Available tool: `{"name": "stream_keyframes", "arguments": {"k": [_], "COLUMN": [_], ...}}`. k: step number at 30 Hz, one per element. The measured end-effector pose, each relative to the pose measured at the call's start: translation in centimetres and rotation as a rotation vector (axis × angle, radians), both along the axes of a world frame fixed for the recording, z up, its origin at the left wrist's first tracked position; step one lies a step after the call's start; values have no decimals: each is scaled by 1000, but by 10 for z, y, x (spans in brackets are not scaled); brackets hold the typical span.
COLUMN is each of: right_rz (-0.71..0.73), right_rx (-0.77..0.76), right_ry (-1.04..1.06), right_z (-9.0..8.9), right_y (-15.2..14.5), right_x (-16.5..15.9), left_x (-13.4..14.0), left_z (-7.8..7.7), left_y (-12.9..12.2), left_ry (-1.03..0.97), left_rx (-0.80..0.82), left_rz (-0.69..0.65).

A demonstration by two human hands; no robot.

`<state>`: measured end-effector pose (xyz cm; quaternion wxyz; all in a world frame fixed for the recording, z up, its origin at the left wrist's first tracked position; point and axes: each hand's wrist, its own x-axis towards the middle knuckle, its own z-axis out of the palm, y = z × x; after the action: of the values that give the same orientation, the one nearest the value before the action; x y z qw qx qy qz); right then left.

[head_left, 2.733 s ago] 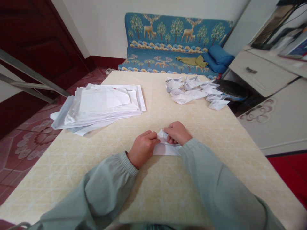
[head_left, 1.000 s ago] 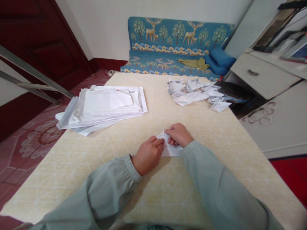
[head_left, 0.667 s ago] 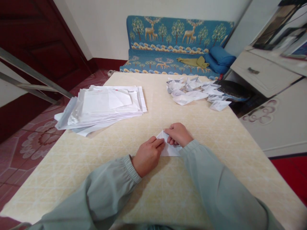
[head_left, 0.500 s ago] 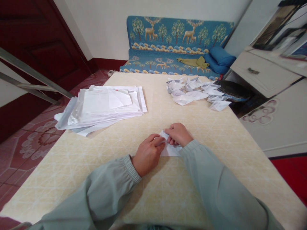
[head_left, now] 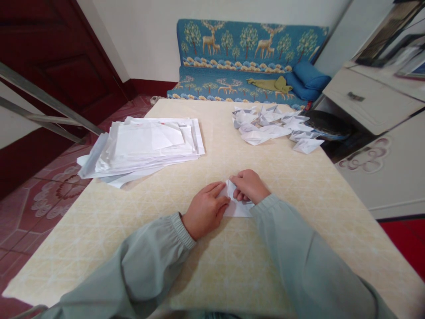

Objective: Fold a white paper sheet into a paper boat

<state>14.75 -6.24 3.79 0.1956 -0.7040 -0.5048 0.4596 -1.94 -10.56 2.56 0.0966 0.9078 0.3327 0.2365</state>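
A small folded sheet of white paper [head_left: 237, 209] lies on the table in front of me, its top coming to a point. My left hand [head_left: 207, 208] holds down its left side, with the fingers bent and close together. At the upper right my right hand [head_left: 249, 186] pinches the paper near its tip between thumb and forefinger, the other fingers curled in. Both hands cover part of the folds.
A pile of white paper sheets [head_left: 149, 144] lies at the table's left. Several folded paper shapes [head_left: 265, 126] sit at the far right of the patterned tabletop [head_left: 159, 195]. Beyond are a blue bench [head_left: 206, 73], a metal frame [head_left: 49, 99] and a white cabinet [head_left: 381, 110].
The fingers of my left hand have shifted up along the paper's left edge and straightened somewhat. My right hand keeps its pinch near the tip. The view has moved slightly.
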Motion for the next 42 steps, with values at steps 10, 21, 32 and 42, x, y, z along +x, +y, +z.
{"name": "stream_keyframes", "arguments": {"k": [10, 21, 32, 42], "right_rz": [30, 64, -55, 407], "right_rx": [48, 13, 381, 881], "right_ry": [-109, -81, 92, -422], "right_z": [-10, -7, -16, -17], "right_y": [2, 3, -23, -65], "right_x": [0, 1, 8, 3], "left_x": [1, 1, -1, -2], "left_z": [4, 7, 9, 7], "left_y": [0, 0, -4, -4], "left_ry": [54, 66, 74, 36], "left_rx": [22, 9, 29, 12], "left_rz": [-11, 4, 88, 100]}}
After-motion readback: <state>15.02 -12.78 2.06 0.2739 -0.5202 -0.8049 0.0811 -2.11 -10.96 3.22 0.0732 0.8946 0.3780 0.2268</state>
